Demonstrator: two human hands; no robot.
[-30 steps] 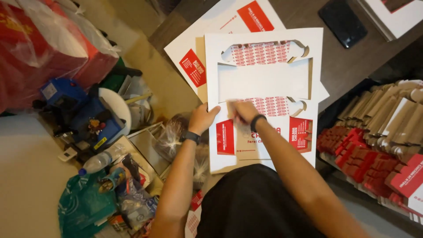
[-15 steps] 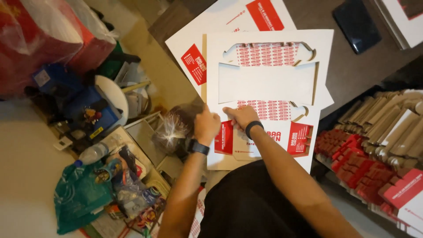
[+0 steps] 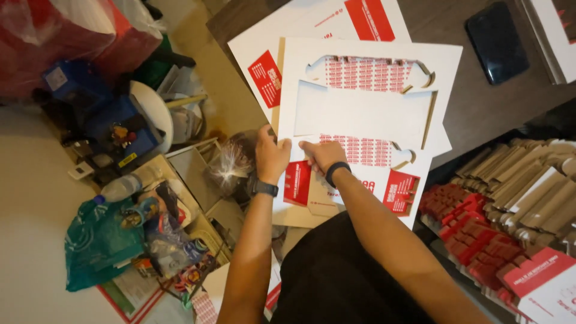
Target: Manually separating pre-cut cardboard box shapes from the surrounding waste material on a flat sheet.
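Observation:
A flat white cardboard sheet (image 3: 366, 114) with red printed panels and die-cut shapes lies on top of other flat sheets on a dark table. My left hand (image 3: 271, 157) grips its near-left edge, thumb on top. My right hand (image 3: 321, 155), a dark band on the wrist, presses on the sheet's near part beside a red panel (image 3: 296, 183). The two hands are close together, almost touching. A second printed sheet (image 3: 312, 30) lies beneath, sticking out at the far side.
A dark phone (image 3: 495, 41) lies on the table at the far right. Stacks of folded red and white cartons (image 3: 510, 210) fill the right. On the floor at left sit a green bag (image 3: 102, 243), a plastic bottle (image 3: 120, 188), blue items and a red bag (image 3: 72, 36).
Both hands have shifted slightly left along the sheet's near edge and closer together. The view has drifted, so the sheet appears more to the right.

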